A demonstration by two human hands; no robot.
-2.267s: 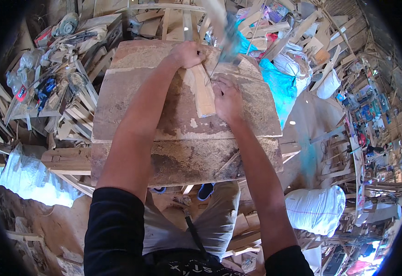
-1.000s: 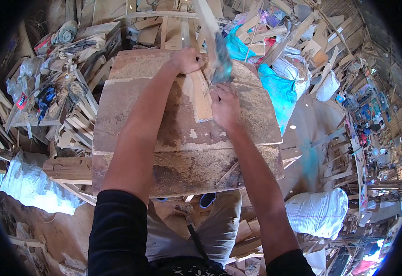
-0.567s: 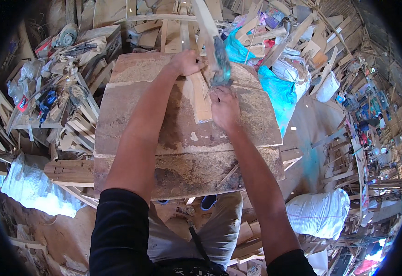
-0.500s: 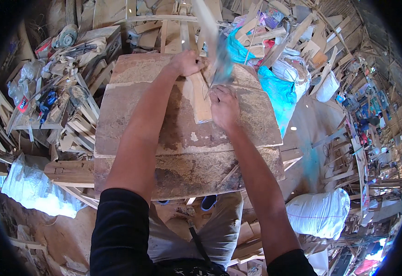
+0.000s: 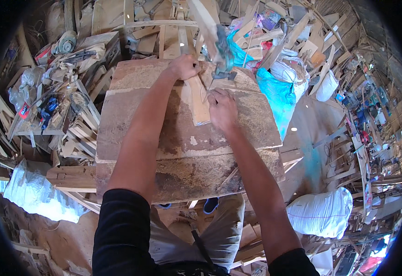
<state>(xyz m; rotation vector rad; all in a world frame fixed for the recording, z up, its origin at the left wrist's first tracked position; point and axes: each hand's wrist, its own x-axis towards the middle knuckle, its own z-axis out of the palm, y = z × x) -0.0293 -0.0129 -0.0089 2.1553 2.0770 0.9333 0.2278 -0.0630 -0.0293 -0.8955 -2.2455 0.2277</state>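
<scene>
A pale, narrow wooden board point(image 5: 197, 106) lies on the worn worktop point(image 5: 173, 168), with a thin dark line along its right part. My left hand point(image 5: 184, 67) is closed round its far end. Against its right side, my right hand point(image 5: 223, 108) presses with the fingers curled; their tips are partly hidden. Just beyond those fingers, a thin saw blade point(image 5: 210, 84) comes down to the board beneath a greenish metal guide point(image 5: 223, 57). A pale upright arm point(image 5: 203, 20) rises above the guide. The exact spot where blade meets wood is hard to make out.
Wood offcuts point(image 5: 83, 133) pile up to the left, beside a side bench with a plastic bottle point(image 5: 21, 108) and a blue tool point(image 5: 49, 106). A turquoise sack point(image 5: 274, 89) hangs near the worktop's right edge. A full white sack point(image 5: 320, 212) stands lower right.
The whole view has shifted slightly. The metal guide, smeared before, now looks sharper. Both hands keep nearly the same hold on the board.
</scene>
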